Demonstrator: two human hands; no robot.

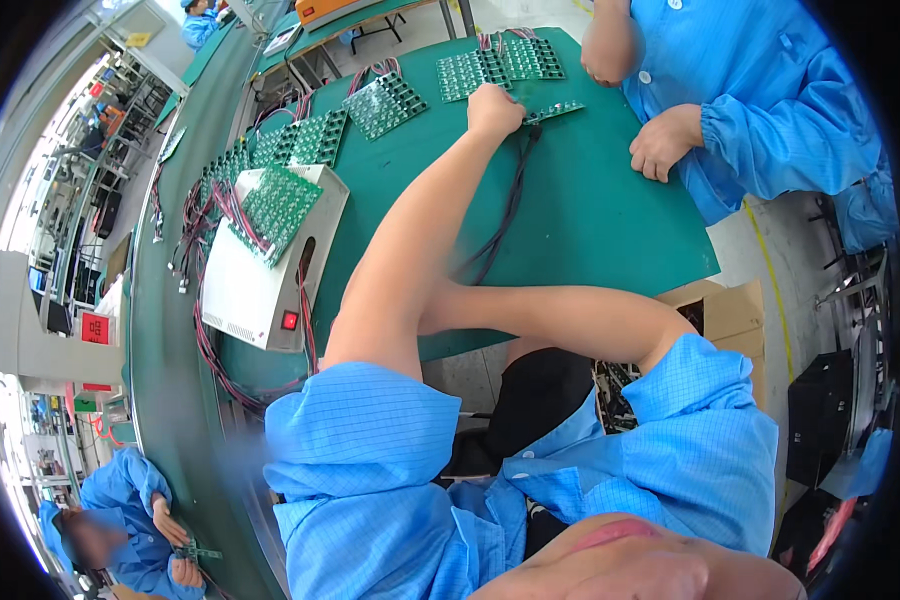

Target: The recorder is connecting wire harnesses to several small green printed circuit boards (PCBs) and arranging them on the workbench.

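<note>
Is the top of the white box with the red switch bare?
No: a green circuit board with wires rests on top of the white box.

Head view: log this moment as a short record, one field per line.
Left hand: at one end of a green circuit board; exact grip unclear
Right hand: hidden; right forearm passes behind left forearm
Cable: black cable beside left forearm
Surface: green table
Equipment: white box with red switch, green board on top
Co-worker: blue-sleeved, at right, one hand at the table
</note>
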